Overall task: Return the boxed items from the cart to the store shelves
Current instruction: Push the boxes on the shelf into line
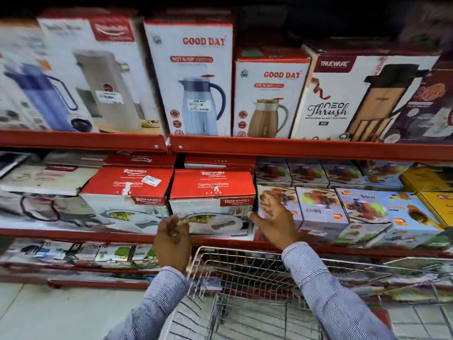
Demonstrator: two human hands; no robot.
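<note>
A red-topped casserole box (212, 192) stands on the middle shelf, beside a twin box (127, 190) on its left. My left hand (172, 239) hovers just in front of the box's lower left corner, fingers loosely curled, holding nothing. To the box's right, my right hand (272, 217) is spread, thumb near the lower right corner, and it is empty as well. Whether either hand touches the box is unclear through motion blur. The wire cart (245, 278) sits below my arms, and its basket looks empty.
The red shelf rail (318, 149) runs above, carrying flask boxes such as a Good Day jug box (196, 82). Juicer boxes (362, 207) fill the middle shelf to the right. Flat packs line the lowest shelf (98, 253). Tiled floor (61, 312) lies at left.
</note>
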